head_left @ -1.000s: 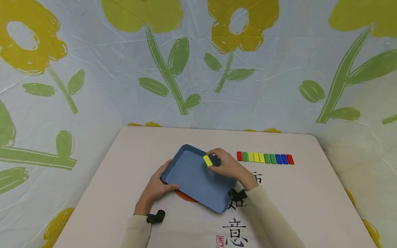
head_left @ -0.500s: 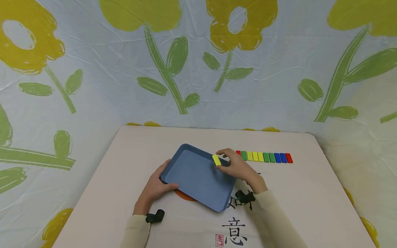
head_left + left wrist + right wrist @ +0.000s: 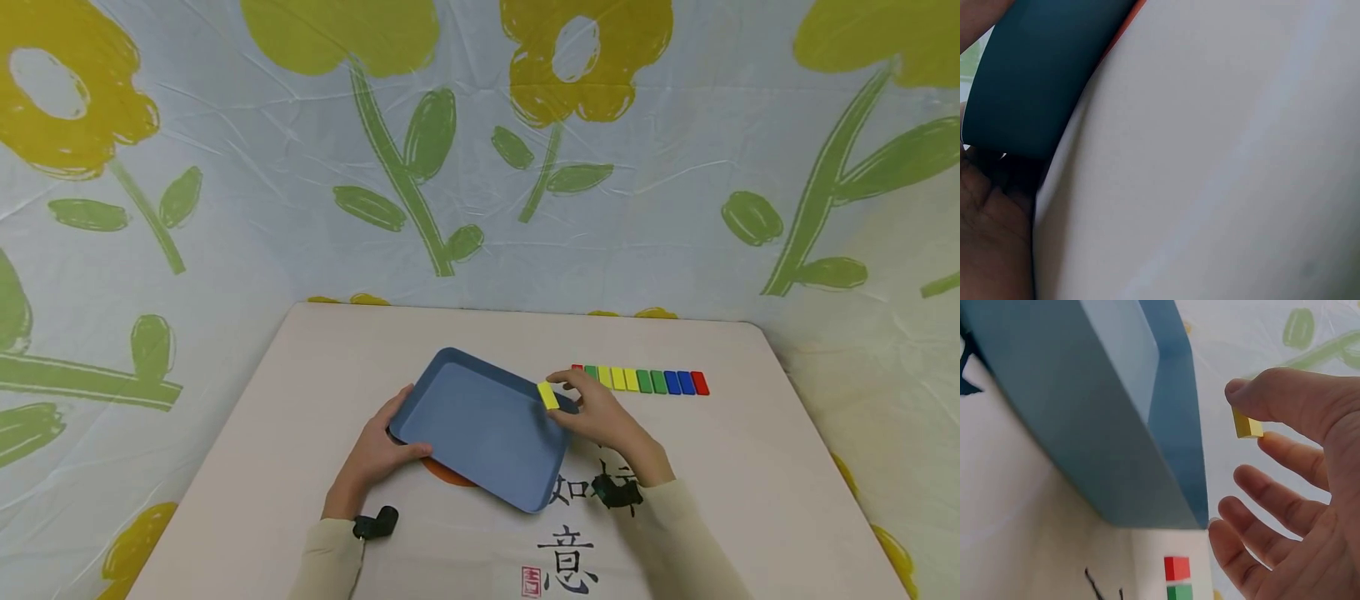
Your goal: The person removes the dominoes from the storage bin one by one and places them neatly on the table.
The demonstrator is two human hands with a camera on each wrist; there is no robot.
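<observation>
A blue rectangular tray (image 3: 480, 425) sits slanted at mid-table, its inside bare in the head view. My left hand (image 3: 382, 446) holds its left end, thumb over the near rim; in the left wrist view that hand (image 3: 991, 244) meets the dark tray wall (image 3: 1035, 75) and its fingers are mostly hidden. Over the tray's right end, my right hand (image 3: 603, 421) pinches a small yellow block (image 3: 548, 397). The right wrist view has the thumb on this yellow block (image 3: 1247, 426), the other fingers spread apart, and the tray (image 3: 1085, 419) to the left.
Behind the right hand runs a straight row of red, green, yellow and blue blocks (image 3: 658, 382), its left end partly covered by the fingers. The pale tabletop (image 3: 750, 500) bears black printed characters (image 3: 567, 560) and a red seal mark (image 3: 531, 582). Flowered cloth (image 3: 637, 208) encloses the table.
My right hand has moved rightward and slightly nearer, carrying the yellow block from over the tray's middle to its right end. The left hand and tray stay put.
</observation>
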